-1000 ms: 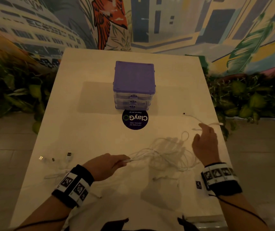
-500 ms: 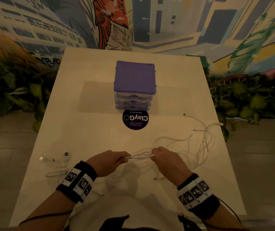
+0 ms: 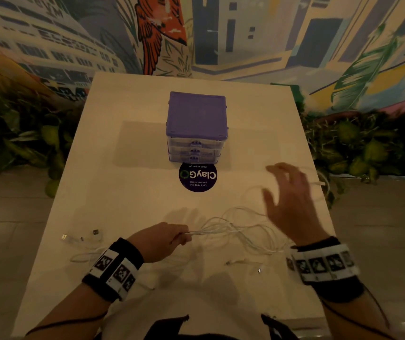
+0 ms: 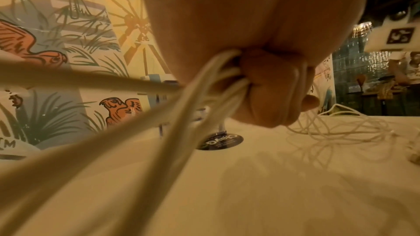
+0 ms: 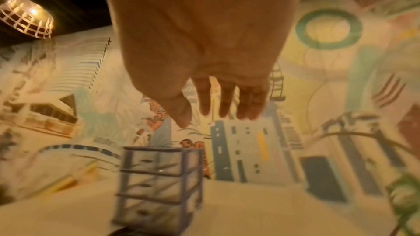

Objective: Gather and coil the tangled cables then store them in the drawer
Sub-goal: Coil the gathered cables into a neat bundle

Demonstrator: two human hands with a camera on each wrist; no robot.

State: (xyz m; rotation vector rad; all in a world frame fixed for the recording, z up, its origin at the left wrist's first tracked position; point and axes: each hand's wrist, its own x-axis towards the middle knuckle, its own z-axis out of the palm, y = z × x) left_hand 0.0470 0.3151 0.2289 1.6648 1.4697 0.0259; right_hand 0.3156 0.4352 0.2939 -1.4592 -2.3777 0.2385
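Currently — step in hand: gathering, judged early; nothing coiled, nothing stored.

Left hand [image 3: 158, 242] — clenched round a bundle of strands of the white cables [image 3: 233, 229]; the left wrist view shows the fingers [image 4: 268, 96] curled over several runs at once.

Right hand [image 3: 288, 200] — raised above the tangle, fingers spread and grasping nothing; blurred in the head view, and the right wrist view shows the palm bare.

White cables — fan out from the left fist toward the right hand in loose overlapping loops on the table [image 3: 127, 192]; further strands trail beyond the right hand's fingertips toward the table edge.

Next move, as a judgement: the right hand needs to catch the far loops and bring them to the left fist, keeping the strands even so they do not knot tighter.

Drawer unit [image 3: 196, 128] — purple-topped, three clear drawers, all closed, well ahead of both hands; one must be opened before storing.

Second cable [image 3: 83, 241] — connectors and a slack run outside the left wrist, untouched.

Round sticker [image 3: 197, 176] — between the hands and the drawer unit.

Small plug ends [image 3: 240, 262] — near the right wrist, apt to snag.
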